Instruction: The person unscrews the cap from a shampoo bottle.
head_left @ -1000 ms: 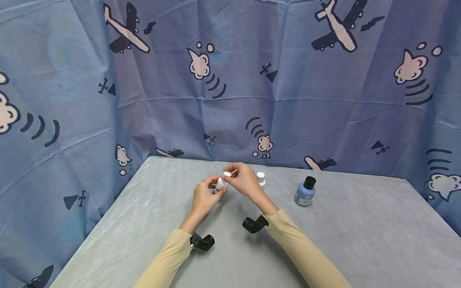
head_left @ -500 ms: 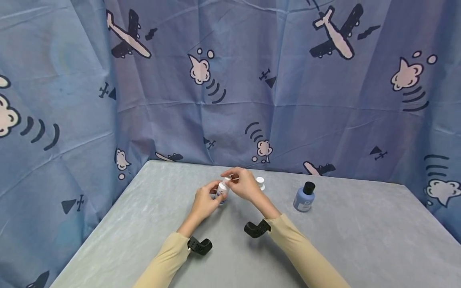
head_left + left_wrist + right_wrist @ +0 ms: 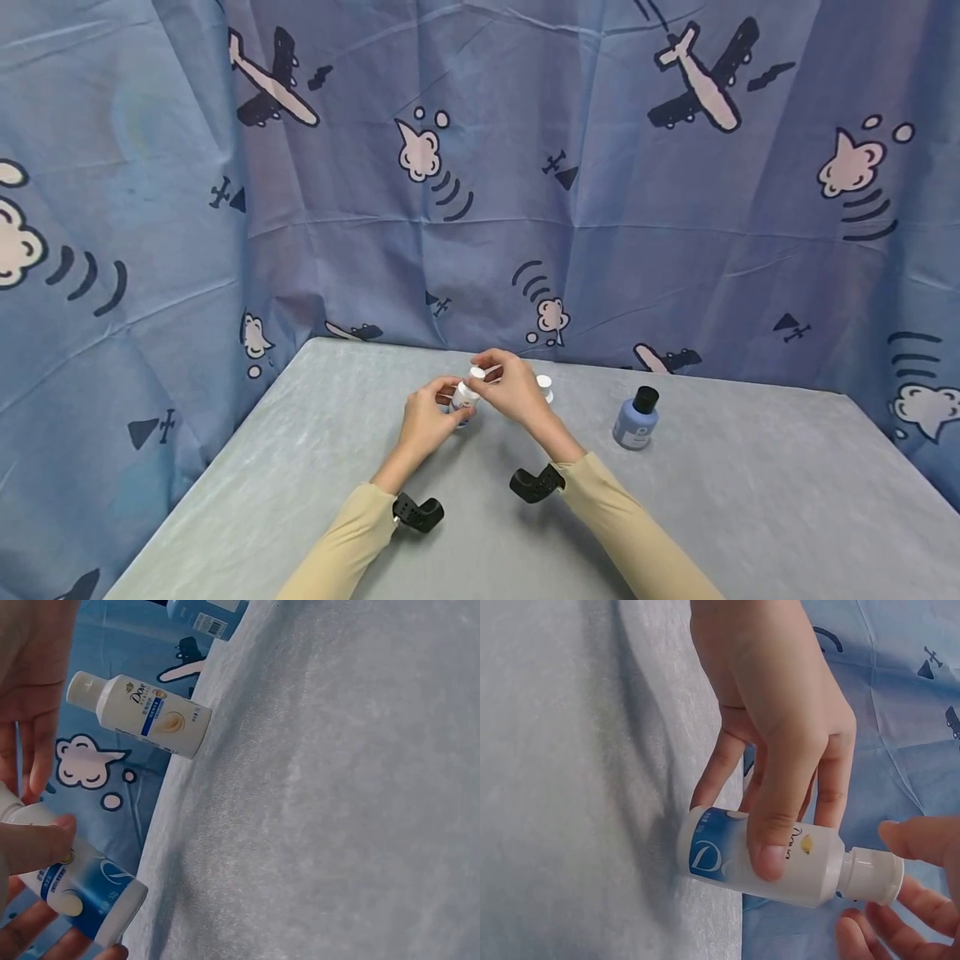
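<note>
My left hand (image 3: 426,421) grips a small white-and-blue Dove bottle (image 3: 817,862), thumb across its front and fingers behind. The bottle is held tilted, its label also facing the left wrist view. At its white cap (image 3: 875,876), the thumb and fingers of my right hand (image 3: 513,387) pinch from both sides. The cap sits on the bottle's neck. Behind my right hand stands another white Dove bottle (image 3: 157,716), largely hidden in the head view, with its cap and shoulder showing.
A blue bottle (image 3: 635,423) with a black cap stands upright to the right of my right hand. All of this is on a pale grey table (image 3: 750,483). Blue curtains (image 3: 495,167) printed with planes hang behind it and along the left.
The head view has tipped up a little, so the table sits lower in it. Both hands stay at the Dove bottle, with the right fingers shifting slightly at its cap.
</note>
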Tool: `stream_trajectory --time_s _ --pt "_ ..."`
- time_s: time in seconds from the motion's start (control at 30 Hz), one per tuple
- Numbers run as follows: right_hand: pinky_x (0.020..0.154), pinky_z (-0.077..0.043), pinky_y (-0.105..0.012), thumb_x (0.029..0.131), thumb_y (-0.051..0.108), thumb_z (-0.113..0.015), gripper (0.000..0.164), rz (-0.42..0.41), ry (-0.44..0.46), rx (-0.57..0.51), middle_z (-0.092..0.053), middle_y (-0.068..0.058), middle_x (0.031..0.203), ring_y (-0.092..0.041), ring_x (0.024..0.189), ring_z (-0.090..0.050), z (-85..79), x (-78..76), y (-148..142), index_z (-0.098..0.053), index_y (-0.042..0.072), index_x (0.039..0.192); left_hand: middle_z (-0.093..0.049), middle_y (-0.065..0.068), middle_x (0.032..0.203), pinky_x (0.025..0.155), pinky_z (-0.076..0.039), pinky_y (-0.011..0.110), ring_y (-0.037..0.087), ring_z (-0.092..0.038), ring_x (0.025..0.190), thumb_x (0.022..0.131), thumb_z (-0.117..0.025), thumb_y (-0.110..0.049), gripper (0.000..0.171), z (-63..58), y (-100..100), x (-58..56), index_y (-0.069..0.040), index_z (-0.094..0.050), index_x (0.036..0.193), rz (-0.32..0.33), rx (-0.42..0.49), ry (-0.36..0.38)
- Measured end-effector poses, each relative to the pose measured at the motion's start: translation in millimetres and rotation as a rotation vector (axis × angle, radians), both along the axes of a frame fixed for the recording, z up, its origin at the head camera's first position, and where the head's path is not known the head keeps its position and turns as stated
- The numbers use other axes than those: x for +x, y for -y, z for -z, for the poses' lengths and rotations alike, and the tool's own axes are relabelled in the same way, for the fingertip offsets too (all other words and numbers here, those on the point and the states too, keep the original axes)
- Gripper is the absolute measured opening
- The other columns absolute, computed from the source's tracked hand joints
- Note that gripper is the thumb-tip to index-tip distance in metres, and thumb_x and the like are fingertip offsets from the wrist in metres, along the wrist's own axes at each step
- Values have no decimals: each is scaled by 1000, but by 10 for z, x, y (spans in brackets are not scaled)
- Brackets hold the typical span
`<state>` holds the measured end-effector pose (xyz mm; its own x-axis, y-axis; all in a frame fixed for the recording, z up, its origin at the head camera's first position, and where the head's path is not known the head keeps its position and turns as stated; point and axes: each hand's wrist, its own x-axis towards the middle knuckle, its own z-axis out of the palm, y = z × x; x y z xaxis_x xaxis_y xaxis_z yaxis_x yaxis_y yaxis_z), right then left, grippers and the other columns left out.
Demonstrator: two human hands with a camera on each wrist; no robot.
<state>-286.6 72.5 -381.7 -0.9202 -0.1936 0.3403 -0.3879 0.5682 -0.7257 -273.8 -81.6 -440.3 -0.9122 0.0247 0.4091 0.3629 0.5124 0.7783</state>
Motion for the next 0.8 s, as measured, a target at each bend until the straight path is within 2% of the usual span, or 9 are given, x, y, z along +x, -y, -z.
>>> stream_trajectory --time_s 0.13,0.27,0.47,0.8 --pt "64 -53 -26 81 21 -76 23 36 -3 35 -68 -8 92 -20 77 -66 12 -6 20 -71 7 98 -73 10 93 75 -56 39 25 -69 82 72 -83 -14 40 3 2 8 -8 -69 109 -3 11 3" --pt "61 -52 -25 80 17 -77 19 34 -2 41 -68 -8 92 -20 75 -66 18 -7 29 -72 6 95 -73 9 95 75 -56 38 24 -69 84 73 -83 -13 39 11 2 15 -9 -68 109 6 5 2" --pt "67 -55 -27 80 10 -75 17 0 4 31 -69 -10 99 -23 82 -68 21 -8 26 -73 5 97 -73 10 98 77 -56 38 23 -69 86 75 -80 -12 41 35 11 8 -8 -67 114 34 -9 10" --pt "76 -58 -30 81 -3 -66 20 -87 -10 5 -69 -12 102 -26 90 -70 6 -14 29 -73 4 98 -72 15 97 76 -57 40 27 -70 87 80 -74 -9 41 53 48 -24 -2 -63 119 135 -11 -27"
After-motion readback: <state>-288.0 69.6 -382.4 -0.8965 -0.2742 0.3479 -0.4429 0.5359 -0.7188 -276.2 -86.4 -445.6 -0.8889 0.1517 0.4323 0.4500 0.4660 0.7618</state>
